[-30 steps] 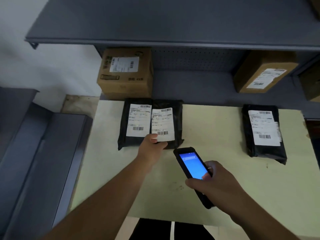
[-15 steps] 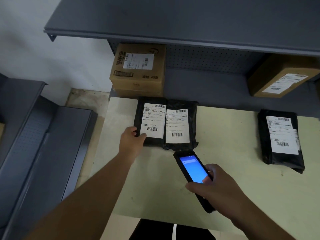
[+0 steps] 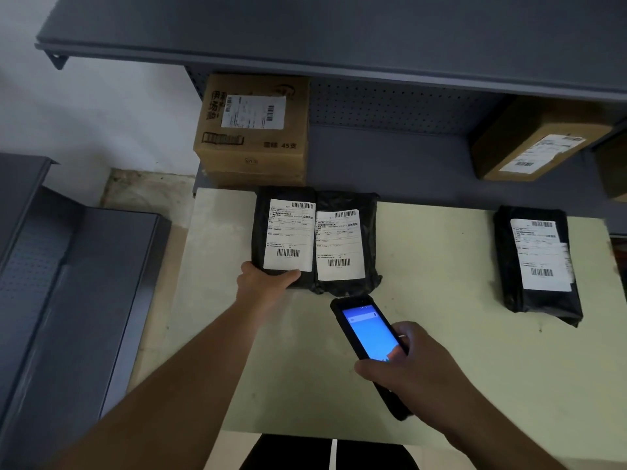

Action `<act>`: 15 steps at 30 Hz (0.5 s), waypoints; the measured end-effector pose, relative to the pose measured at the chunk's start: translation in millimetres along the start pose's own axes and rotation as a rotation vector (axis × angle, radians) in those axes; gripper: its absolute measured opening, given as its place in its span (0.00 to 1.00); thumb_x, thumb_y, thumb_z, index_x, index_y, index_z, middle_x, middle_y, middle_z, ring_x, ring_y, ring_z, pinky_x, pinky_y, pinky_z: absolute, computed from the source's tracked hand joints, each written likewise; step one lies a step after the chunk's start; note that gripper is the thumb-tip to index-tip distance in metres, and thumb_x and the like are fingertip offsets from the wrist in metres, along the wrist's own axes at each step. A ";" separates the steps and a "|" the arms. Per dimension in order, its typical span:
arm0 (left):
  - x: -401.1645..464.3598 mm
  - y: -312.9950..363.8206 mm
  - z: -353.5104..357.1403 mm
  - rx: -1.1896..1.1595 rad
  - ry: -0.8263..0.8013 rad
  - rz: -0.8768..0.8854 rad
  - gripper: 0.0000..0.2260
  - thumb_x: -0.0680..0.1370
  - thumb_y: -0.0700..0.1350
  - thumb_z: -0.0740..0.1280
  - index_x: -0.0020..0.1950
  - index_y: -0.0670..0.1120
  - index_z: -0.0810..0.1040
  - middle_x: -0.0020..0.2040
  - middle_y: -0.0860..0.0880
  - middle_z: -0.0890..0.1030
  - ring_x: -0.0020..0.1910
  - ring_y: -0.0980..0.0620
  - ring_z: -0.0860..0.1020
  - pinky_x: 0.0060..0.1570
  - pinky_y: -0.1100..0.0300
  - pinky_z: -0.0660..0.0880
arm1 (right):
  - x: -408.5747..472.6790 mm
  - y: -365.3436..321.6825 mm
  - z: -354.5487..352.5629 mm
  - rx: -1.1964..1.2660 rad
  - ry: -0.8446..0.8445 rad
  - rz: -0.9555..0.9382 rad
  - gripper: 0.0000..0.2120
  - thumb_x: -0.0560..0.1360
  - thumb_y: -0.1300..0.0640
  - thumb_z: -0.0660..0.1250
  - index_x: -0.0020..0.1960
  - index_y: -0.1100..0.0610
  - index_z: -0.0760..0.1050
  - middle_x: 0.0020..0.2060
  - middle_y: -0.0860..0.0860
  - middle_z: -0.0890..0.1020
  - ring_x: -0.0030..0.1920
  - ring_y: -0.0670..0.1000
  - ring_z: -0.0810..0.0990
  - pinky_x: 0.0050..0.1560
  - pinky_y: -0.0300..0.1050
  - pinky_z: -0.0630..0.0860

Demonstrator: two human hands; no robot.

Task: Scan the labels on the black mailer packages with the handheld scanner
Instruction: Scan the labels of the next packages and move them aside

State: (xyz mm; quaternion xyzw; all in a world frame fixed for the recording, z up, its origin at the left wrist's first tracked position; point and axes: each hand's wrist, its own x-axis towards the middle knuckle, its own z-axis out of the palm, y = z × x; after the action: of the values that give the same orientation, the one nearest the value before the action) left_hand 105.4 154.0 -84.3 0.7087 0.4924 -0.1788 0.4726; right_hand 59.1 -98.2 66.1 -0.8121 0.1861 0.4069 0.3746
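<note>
Two black mailer packages lie side by side at the back of the pale table, each with a white barcode label face up. My left hand grips the near edge of the left mailer, thumb on top by its label. The middle mailer touches it on the right. My right hand holds the black handheld scanner, its blue screen lit, its top end just below the middle mailer. A third black mailer lies apart at the right.
A cardboard box with a label stands on the grey shelf behind the mailers, and another box sits at the back right. An upper shelf overhangs. Grey metal shelving lies to the left of the table.
My left hand has moved from the middle mailer's lower edge to the left mailer's near edge and taken hold of it. The scanner stays below the middle mailer.
</note>
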 end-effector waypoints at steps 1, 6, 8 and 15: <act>-0.1 1.0 2.9 0.013 0.009 -0.001 0.44 0.61 0.57 0.81 0.71 0.45 0.66 0.66 0.45 0.75 0.59 0.42 0.79 0.56 0.44 0.82 | -0.2 0.0 -0.9 -0.002 0.003 0.005 0.33 0.66 0.46 0.80 0.67 0.49 0.72 0.47 0.49 0.82 0.33 0.45 0.82 0.34 0.42 0.78; 2.5 6.5 10.4 0.064 0.029 -0.039 0.45 0.61 0.57 0.83 0.70 0.41 0.68 0.69 0.43 0.73 0.65 0.39 0.77 0.61 0.43 0.79 | -0.8 2.3 -5.4 0.005 0.013 0.023 0.34 0.67 0.47 0.80 0.70 0.49 0.71 0.48 0.50 0.82 0.32 0.45 0.81 0.33 0.41 0.77; 2.7 7.6 12.9 0.041 0.034 -0.041 0.41 0.64 0.54 0.84 0.69 0.40 0.68 0.68 0.42 0.75 0.63 0.40 0.78 0.57 0.47 0.79 | -0.5 3.2 -7.1 0.010 0.015 0.031 0.35 0.68 0.47 0.79 0.71 0.49 0.71 0.48 0.49 0.82 0.33 0.46 0.81 0.33 0.40 0.77; -6.7 9.2 20.7 -0.007 0.060 -0.021 0.36 0.67 0.49 0.83 0.61 0.43 0.62 0.62 0.42 0.78 0.53 0.42 0.78 0.56 0.46 0.80 | -0.2 3.8 -10.3 0.020 0.010 0.037 0.34 0.67 0.47 0.80 0.69 0.48 0.72 0.49 0.50 0.82 0.34 0.47 0.82 0.31 0.39 0.77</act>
State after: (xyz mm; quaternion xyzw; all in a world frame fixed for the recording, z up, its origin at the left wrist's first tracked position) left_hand 114.7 132.3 -85.0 0.7069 0.5145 -0.1607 0.4580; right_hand 62.0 -108.5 68.6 -0.8068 0.2068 0.4079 0.3741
